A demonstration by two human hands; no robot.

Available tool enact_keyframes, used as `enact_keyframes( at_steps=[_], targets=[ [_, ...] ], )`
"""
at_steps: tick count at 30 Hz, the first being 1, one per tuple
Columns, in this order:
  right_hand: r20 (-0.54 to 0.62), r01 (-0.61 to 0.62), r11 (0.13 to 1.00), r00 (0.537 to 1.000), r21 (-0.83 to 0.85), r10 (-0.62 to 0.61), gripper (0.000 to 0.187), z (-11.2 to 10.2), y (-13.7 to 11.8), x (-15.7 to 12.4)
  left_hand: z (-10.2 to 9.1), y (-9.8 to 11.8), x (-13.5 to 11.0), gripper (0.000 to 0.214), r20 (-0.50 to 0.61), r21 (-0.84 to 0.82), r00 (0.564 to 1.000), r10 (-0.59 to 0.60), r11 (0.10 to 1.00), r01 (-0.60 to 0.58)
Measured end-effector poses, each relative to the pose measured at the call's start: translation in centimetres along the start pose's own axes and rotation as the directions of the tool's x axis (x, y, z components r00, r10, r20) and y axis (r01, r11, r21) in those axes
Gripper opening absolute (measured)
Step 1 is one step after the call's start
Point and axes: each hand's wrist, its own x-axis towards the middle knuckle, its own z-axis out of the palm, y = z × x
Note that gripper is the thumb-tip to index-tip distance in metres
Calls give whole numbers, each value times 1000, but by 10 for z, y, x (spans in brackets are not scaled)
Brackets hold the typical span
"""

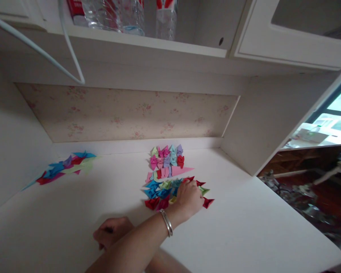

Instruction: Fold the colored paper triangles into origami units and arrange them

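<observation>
My arms cross, the left forearm lying over the right. My left hand (pixel 190 199), with a silver bangle (pixel 166 223) at the wrist, reaches into a group of folded paper pieces. Its fingers are bent down among them; their tips and anything they grip are hidden. Around it lie blue folded pieces (pixel 152 189), a dark red one (pixel 152 204) and another red one (pixel 208 203). Beyond are short rows of pink, purple and pale blue folded pieces (pixel 166 161), with a long pink piece (pixel 179 171) in front. Loosely curled, my right hand (pixel 113 231) rests on the white tabletop (pixel 230 231).
More colourful folded paper (pixel 64 167) lies in a heap at the back left. A shelf (pixel 147 42) with plastic bottles (pixel 166 22) overhangs the table. A white cable (pixel 42 53) hangs at upper left. A side panel (pixel 261 117) stands on the right.
</observation>
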Motion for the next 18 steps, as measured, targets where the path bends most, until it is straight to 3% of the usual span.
enact_keyframes(
  at_steps=[13, 18],
  targets=[
    [3, 4, 997, 1000, -73, -4, 15, -2, -5, -3, -1, 1, -1, 16, 3, 108, 1000, 27, 994, -27],
    [46, 96, 978, 995, -187, -88, 11, -2, 10, 11, -13, -12, -12, 38, 13, 133, 998, 63, 989, -64]
  ],
)
